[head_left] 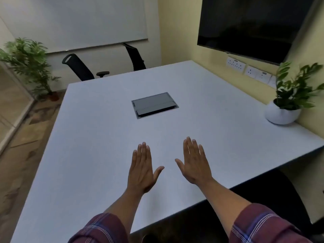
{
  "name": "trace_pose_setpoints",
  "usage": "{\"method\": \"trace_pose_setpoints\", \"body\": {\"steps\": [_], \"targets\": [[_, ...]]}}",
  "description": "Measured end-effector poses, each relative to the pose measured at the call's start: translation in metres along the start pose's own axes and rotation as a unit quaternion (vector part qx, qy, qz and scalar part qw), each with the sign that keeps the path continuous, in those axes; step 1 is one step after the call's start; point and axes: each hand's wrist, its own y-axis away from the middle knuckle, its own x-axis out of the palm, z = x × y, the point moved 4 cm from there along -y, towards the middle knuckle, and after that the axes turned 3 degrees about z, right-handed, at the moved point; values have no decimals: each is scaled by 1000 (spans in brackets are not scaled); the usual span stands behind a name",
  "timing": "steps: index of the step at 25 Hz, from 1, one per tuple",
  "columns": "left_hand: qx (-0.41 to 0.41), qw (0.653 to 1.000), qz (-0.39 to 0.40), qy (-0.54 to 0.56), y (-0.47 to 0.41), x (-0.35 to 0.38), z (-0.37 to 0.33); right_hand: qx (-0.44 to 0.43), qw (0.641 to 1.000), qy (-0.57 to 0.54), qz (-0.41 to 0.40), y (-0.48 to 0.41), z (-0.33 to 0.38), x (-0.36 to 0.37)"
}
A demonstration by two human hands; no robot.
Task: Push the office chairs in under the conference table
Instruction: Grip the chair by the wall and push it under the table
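Note:
The grey conference table (91, 141) fills the middle of the view. My left hand (142, 170) and my right hand (194, 162) hover flat over its near part, palms down, fingers stretched out, holding nothing. Two black office chairs stand at the far side: one (79, 68) with an armrest showing, its back leaning away from the table edge, and another (135, 57) further right, close to the table. A dark chair (280, 195) sits low at the near right edge, mostly hidden under the tabletop.
A grey cable box lid (154, 104) is set into the table's middle. A potted plant in a white pot (282, 112) stands on the table's right side. A floor plant (29, 62) is at the far left. A wall screen (249, 23) and sockets (235, 64) are on the right wall.

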Motion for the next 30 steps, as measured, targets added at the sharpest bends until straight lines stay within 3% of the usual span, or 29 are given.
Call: {"method": "trace_pose_setpoints", "body": {"steps": [5, 11, 20, 30], "targets": [[42, 999, 4, -8, 2, -18, -47, 66, 997, 12, -43, 42, -37, -26], [128, 991, 33, 21, -22, -21, -101, 195, 979, 63, -18, 94, -100, -48], [250, 964, 53, 72, -18, -9, -191, 311, 946, 83, -40, 185, -128, -89], [281, 947, 102, 118, 13, -30, -314, 394, 913, 70, -71, 310, -204, -142]]}}
